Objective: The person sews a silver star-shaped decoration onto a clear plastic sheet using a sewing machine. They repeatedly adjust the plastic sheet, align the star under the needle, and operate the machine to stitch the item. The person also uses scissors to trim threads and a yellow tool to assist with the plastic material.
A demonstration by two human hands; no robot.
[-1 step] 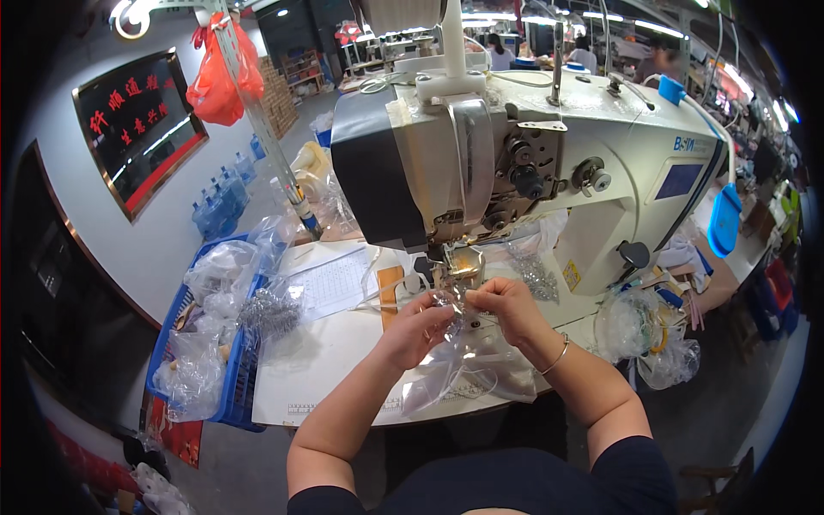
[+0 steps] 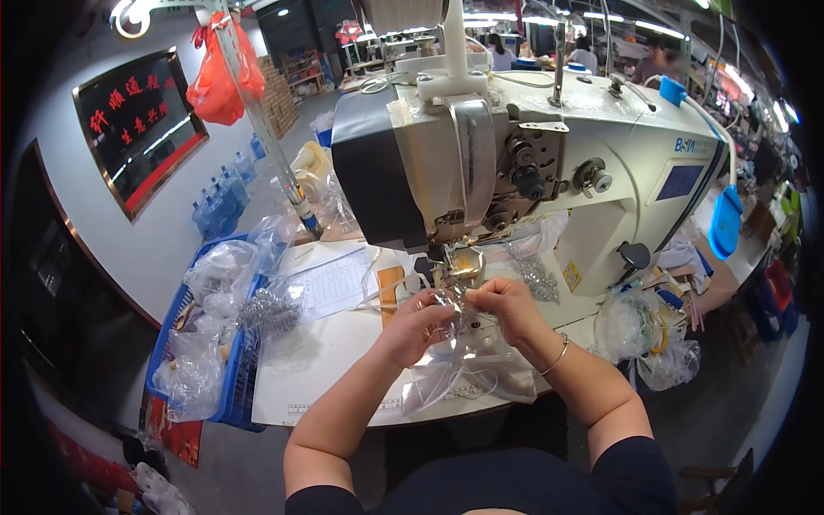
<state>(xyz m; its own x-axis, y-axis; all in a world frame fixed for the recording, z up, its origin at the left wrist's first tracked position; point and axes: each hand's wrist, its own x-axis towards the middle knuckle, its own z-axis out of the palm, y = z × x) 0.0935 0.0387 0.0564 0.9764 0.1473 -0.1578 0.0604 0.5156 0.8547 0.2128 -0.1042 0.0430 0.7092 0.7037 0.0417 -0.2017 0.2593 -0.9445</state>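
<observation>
A white sewing machine (image 2: 601,129) stands in front of me, its metal presser foot area (image 2: 463,262) just beyond my fingertips. My left hand (image 2: 421,326) is closed, with thumb and fingers pinching a shiny clear plastic piece (image 2: 447,302). From the other side my right hand (image 2: 506,307) pinches at the same piece between thumb and forefinger, close to the needle. Below both hands, clear plastic sheeting (image 2: 502,382) lies over the front of the white table (image 2: 335,386). A thin pale cord (image 2: 481,378) loops across it. The exact shape of the held piece is unclear.
Left of the table is a blue basket (image 2: 249,378) full of clear plastic. Small shiny metal parts form a pile (image 2: 271,314) beside a printed sheet (image 2: 330,279); another pile (image 2: 536,279) lies under the machine arm. Bagged clear coils (image 2: 631,326) sit at right.
</observation>
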